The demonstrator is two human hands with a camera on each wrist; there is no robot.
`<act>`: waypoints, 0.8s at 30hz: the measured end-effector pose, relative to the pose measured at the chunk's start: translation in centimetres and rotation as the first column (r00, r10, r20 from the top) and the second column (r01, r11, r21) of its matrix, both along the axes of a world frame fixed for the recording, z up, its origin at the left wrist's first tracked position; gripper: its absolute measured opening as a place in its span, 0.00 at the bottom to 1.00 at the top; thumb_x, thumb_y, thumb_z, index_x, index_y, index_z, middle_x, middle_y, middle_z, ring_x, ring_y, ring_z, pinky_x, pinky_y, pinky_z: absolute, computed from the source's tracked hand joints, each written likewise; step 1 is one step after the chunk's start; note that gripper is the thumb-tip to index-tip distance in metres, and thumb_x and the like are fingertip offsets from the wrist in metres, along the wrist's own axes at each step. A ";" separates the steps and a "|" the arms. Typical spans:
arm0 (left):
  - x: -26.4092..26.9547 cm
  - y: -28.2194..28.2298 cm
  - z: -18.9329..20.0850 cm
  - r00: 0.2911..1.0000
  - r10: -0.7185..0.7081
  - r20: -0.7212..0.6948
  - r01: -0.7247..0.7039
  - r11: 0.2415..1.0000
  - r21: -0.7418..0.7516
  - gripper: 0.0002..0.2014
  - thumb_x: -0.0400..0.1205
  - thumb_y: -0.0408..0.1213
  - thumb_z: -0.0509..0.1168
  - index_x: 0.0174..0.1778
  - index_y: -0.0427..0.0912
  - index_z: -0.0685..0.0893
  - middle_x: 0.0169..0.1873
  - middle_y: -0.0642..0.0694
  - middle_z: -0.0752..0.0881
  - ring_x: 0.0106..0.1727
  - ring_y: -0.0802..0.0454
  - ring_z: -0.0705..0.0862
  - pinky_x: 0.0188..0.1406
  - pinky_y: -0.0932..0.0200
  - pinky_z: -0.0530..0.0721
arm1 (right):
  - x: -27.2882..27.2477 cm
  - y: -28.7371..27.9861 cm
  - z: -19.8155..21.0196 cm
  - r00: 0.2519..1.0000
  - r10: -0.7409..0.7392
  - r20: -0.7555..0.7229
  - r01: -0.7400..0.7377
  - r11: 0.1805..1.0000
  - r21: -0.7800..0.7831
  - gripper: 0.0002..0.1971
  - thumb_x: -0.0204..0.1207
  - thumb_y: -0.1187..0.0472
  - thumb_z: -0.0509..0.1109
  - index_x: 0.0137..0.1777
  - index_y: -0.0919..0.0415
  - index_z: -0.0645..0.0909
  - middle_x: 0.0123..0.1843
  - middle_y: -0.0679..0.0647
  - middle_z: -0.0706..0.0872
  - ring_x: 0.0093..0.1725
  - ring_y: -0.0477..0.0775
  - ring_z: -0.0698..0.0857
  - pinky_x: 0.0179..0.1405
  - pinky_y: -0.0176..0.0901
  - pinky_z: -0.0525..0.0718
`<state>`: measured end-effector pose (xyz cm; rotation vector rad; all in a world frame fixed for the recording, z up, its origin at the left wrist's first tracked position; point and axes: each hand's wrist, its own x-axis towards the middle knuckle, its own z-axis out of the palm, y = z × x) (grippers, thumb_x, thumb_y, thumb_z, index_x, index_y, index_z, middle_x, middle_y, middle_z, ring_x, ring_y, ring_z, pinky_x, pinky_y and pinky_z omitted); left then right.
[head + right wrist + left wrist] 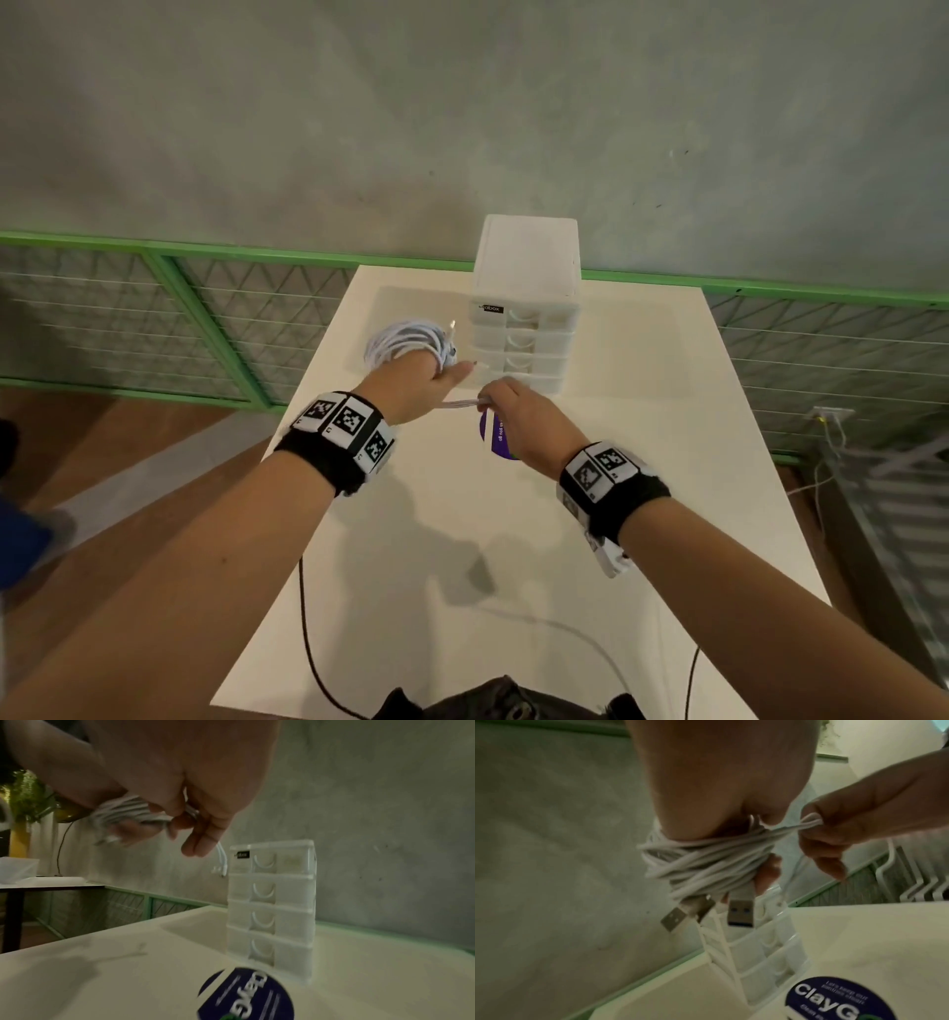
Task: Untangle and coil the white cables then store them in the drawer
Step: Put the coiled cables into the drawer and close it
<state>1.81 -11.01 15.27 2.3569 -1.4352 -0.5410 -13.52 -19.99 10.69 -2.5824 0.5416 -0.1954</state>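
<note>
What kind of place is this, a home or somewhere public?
Probably a shared indoor space, perhaps a café or co-working area: a bare concrete wall, a green wire-mesh railing, and a round clayGo sticker on the white table.

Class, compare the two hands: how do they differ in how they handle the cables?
The left hand has the cables wound round it as a coil; the right hand only pinches a few strands. The left hand is beside the drawers; the right hand is before them. Both wear marker wristbands.
</note>
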 end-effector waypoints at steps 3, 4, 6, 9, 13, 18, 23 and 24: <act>-0.7 0.3 -0.7 0.978 -0.060 -0.198 0.077 0.994 0.077 0.28 0.78 0.65 0.56 0.36 0.39 0.73 0.21 0.47 0.73 0.21 0.50 0.72 0.21 0.62 0.70 | 0.6 -0.7 1.1 0.998 0.038 0.047 -0.032 0.991 -0.131 0.19 0.70 0.78 0.61 0.59 0.63 0.77 0.58 0.59 0.79 0.53 0.60 0.81 0.50 0.48 0.78; -1.0 0.4 -0.8 0.956 -0.063 -0.288 0.095 0.991 0.096 0.28 0.76 0.65 0.60 0.37 0.39 0.73 0.20 0.46 0.74 0.20 0.49 0.71 0.19 0.63 0.70 | 0.8 -0.9 1.5 0.996 0.048 0.081 -0.036 0.990 -0.139 0.20 0.69 0.79 0.61 0.59 0.64 0.77 0.58 0.60 0.80 0.54 0.61 0.81 0.50 0.48 0.77; -1.7 0.5 -0.6 0.889 -0.075 -0.451 0.128 0.988 0.089 0.23 0.75 0.57 0.69 0.38 0.38 0.73 0.15 0.47 0.72 0.15 0.51 0.68 0.16 0.64 0.67 | 1.0 -1.2 2.2 0.989 0.052 0.138 -0.030 0.987 -0.156 0.17 0.69 0.79 0.62 0.57 0.67 0.78 0.57 0.62 0.81 0.53 0.62 0.81 0.50 0.48 0.76; -2.4 0.9 0.4 0.797 -0.100 -0.596 0.158 0.986 0.046 0.17 0.80 0.46 0.68 0.37 0.35 0.76 0.12 0.47 0.69 0.13 0.52 0.65 0.15 0.65 0.65 | 1.1 -1.4 2.5 0.968 -0.008 0.251 0.023 0.998 -0.058 0.12 0.77 0.75 0.61 0.58 0.68 0.78 0.55 0.62 0.83 0.51 0.60 0.82 0.50 0.45 0.78; -3.1 1.0 2.1 0.703 -0.134 -0.698 0.183 0.983 -0.005 0.14 0.83 0.39 0.64 0.35 0.32 0.77 0.14 0.45 0.66 0.14 0.51 0.62 0.17 0.64 0.65 | 0.9 -1.2 2.5 0.957 -0.096 0.274 0.053 0.986 0.158 0.17 0.79 0.71 0.59 0.66 0.60 0.74 0.55 0.60 0.84 0.50 0.54 0.81 0.49 0.37 0.74; -3.5 1.3 2.6 0.680 -0.127 -0.722 0.178 0.984 -0.006 0.12 0.80 0.28 0.67 0.30 0.34 0.74 0.18 0.43 0.68 0.14 0.51 0.65 0.16 0.66 0.67 | 0.6 0.1 2.0 0.935 -0.138 0.328 -0.012 0.910 0.415 0.18 0.73 0.62 0.59 0.62 0.49 0.76 0.54 0.57 0.86 0.50 0.59 0.85 0.53 0.62 0.84; -2.9 2.0 2.7 0.600 -0.134 -0.789 0.120 0.990 -0.077 0.12 0.73 0.30 0.72 0.31 0.37 0.74 0.16 0.45 0.66 0.13 0.52 0.62 0.16 0.67 0.65 | 0.8 0.3 0.8 0.944 -0.119 0.309 -0.004 0.929 0.369 0.29 0.70 0.78 0.56 0.69 0.54 0.73 0.61 0.56 0.82 0.63 0.61 0.77 0.66 0.61 0.75; -2.8 2.0 2.9 0.582 -0.141 -0.801 0.115 0.989 -0.090 0.12 0.71 0.33 0.73 0.31 0.38 0.75 0.16 0.44 0.66 0.14 0.52 0.62 0.16 0.66 0.66 | 0.9 0.0 0.8 0.946 -0.127 0.299 0.008 0.929 0.371 0.32 0.68 0.80 0.55 0.69 0.54 0.73 0.62 0.56 0.81 0.64 0.60 0.76 0.67 0.59 0.75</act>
